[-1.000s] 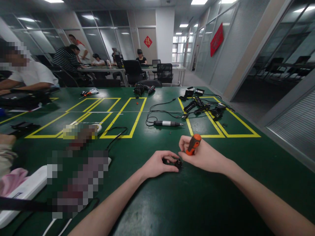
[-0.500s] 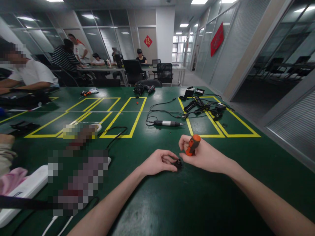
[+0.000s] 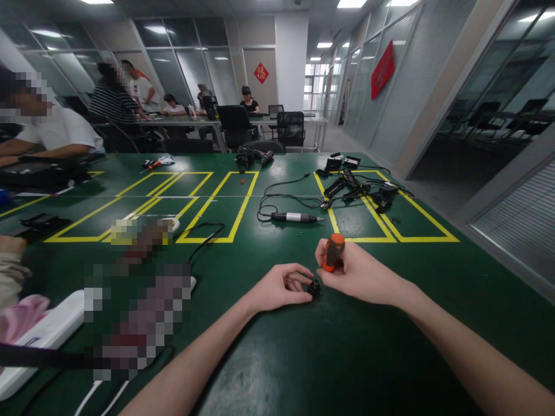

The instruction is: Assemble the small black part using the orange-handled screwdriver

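A small black round part (image 3: 315,288) with a narrower top stands on the green table (image 3: 277,352). My left hand (image 3: 284,286) closes on it from the left with thumb and fingers. Just to its right, my right hand (image 3: 351,268) grips a screwdriver (image 3: 334,252) with an orange and dark grey handle. The handle's butt end points up, and the fingers hide the shaft and tip. Beyond my hands lies a black and silver pen-shaped electric screwdriver (image 3: 297,218) with its cord looped behind.
Black tool parts and cables (image 3: 353,188) are piled at the back right. Yellow tape lines (image 3: 234,214) mark the table. A white power strip (image 3: 43,335) and blurred items lie at left. A co-worker (image 3: 56,133) sits at far left; others are at the back table.
The screwdriver handle in my right hand has tilted slightly to the left and now stands more upright. My left hand keeps its place at the black part.
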`<state>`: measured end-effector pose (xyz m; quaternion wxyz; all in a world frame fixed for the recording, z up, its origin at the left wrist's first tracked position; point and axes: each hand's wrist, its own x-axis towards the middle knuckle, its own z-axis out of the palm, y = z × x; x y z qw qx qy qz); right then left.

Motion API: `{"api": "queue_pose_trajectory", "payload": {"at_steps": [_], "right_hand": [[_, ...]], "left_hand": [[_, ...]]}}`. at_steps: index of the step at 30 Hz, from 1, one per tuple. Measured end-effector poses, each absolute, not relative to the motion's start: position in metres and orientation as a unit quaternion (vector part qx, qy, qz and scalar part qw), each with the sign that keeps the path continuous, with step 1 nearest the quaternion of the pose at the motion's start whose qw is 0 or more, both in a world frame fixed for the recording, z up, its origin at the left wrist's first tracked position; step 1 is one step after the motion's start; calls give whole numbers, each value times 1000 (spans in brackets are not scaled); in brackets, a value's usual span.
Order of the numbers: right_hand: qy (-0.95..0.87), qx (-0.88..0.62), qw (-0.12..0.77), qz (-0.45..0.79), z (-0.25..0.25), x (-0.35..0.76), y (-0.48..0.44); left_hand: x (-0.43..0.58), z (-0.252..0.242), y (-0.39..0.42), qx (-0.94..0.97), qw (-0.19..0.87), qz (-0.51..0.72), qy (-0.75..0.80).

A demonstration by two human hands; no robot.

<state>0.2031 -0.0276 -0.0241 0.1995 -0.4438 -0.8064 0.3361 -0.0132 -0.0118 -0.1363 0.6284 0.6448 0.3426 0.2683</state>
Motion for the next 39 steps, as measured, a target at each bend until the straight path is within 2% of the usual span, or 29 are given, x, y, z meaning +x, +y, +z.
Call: {"api": "queue_pose_trajectory", "payload": {"at_steps": [18, 25, 34, 39], "right_hand": [[-803, -444, 221, 331, -20, 201, -30], [-803, -453, 191, 338, -19, 202, -33], [-794, -439, 217, 361, -20, 204, -31], [-791, -440, 202, 374, -21, 204, -32]], "left_hand": [[-9, -130, -22, 768, 446, 264, 378], [-9, -125, -22, 784, 423, 249, 381], [-9, -124, -22, 780, 426, 251, 383], [-9, -125, -22, 786, 418, 248, 384]]}}
